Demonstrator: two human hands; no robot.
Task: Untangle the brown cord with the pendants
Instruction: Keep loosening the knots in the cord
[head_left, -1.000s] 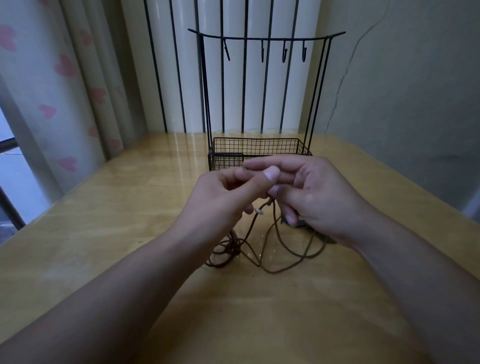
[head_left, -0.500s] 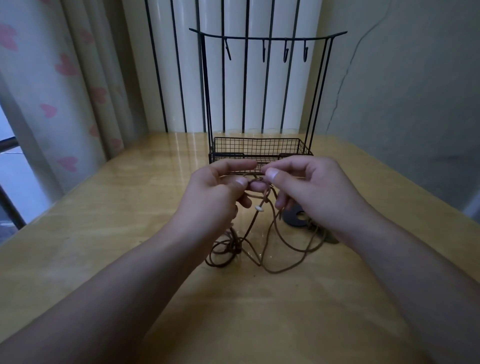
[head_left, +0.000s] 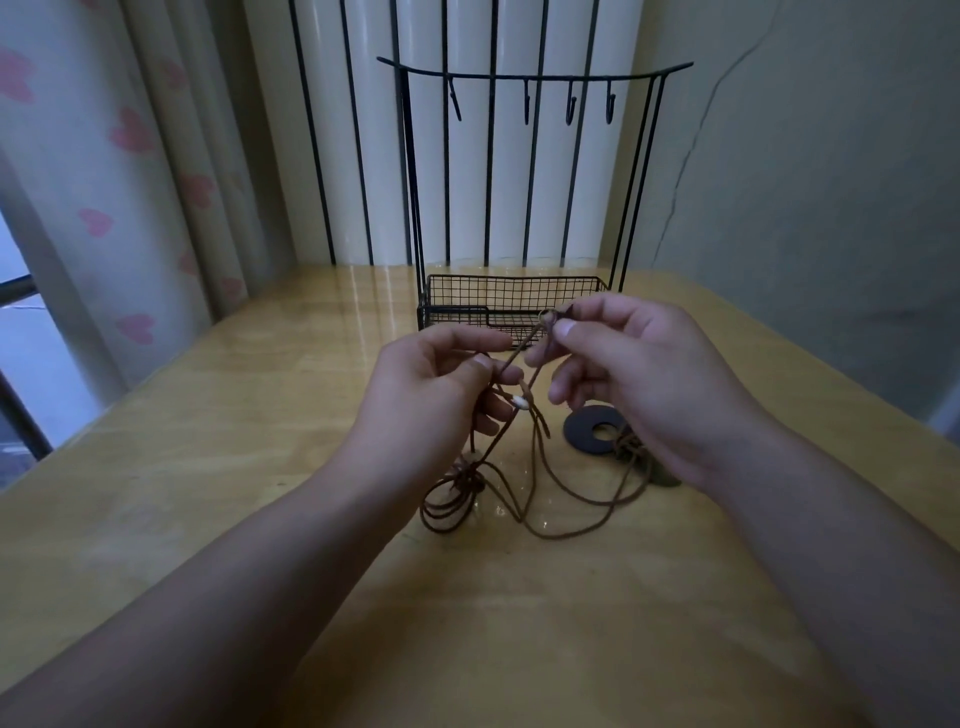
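Brown cord (head_left: 540, 512): tangled loops on table (head_left: 208, 493), strands raised between hands. Left hand (head_left: 431, 395) pinches a strand; right hand (head_left: 639, 374) pinches cord at a bead. Black ring pendant (head_left: 589, 430) lies beside right hand

The room around me is dim and a little murky, with cool daylight entering from the window (head_left: 21, 332) at the left edge of the frame. Pale streaks of glare lie on the glossy counter (head_left: 270, 415) near the upper centre. Straight lines bow outward toward the edges, and my forearms at the bottom look stretched and soft.
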